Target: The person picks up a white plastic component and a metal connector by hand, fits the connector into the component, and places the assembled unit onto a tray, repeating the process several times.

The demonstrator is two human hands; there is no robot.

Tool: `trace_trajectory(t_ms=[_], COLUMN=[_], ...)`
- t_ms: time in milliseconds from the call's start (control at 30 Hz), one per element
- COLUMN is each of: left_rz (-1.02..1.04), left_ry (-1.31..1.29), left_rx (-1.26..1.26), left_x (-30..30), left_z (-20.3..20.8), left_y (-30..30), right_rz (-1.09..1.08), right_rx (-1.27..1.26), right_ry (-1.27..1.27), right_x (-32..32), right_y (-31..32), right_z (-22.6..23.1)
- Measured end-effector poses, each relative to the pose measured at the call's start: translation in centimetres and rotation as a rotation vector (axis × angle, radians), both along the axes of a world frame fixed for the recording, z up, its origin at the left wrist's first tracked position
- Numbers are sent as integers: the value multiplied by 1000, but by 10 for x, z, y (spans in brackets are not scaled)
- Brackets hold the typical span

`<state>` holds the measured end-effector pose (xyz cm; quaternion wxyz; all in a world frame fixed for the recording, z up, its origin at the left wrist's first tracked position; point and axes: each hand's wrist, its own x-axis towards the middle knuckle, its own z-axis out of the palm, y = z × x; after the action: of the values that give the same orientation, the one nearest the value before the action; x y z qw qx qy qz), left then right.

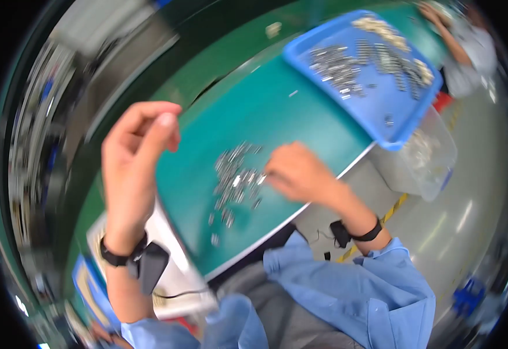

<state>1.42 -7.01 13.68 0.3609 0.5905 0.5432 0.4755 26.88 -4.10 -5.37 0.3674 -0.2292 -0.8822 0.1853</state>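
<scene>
A loose pile of small shiny metal parts (236,180) lies on the green table top (300,122) in front of me. At the pile's right edge is my right hand (300,171), its fingers closed with a small silvery metal part showing at the fingertips. My left hand (135,160) is raised to the left of the pile, apart from it. Its thumb and fingers are pinched together, and whatever they may hold is hidden. Both hands look slightly blurred.
A blue tray (376,110) with rows of metal parts and cream-coloured pieces stands at the far right. Below it is a translucent bin (440,168). A white box (172,250) stands at the near left. Another person (469,49) sits beyond the tray.
</scene>
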Motion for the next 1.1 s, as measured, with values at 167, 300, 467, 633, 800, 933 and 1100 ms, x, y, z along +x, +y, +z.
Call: trace_trajectory(t_ms=[167, 300, 467, 633, 800, 933, 1100], left_rz=[385, 803, 796, 802, 794, 826, 796], left_ry=[-31, 794, 1226, 1366, 1351, 1354, 1322], left_rx=[107, -57, -96, -136, -145, -175, -182], left_x=[-118, -226, -298, -331, -346, -338, -326], left_z=[29, -51, -117, -143, -172, -170, -174], left_y=[-220, -329, -364, -340, -320, -309, -289], right_rz=[-34, -59, -108, -120, -11, 50, 291], right_rx=[-476, -475, -579, -593, -483, -689, -940], right_ry=[89, 168, 256, 251, 223, 335, 534], right_x=[-28, -47, -76, -95, -123, -140, -142], right_y=[-45, -66, -100, -114, -103, -91, -90], right_z=[14, 5, 5, 16, 23, 33, 41])
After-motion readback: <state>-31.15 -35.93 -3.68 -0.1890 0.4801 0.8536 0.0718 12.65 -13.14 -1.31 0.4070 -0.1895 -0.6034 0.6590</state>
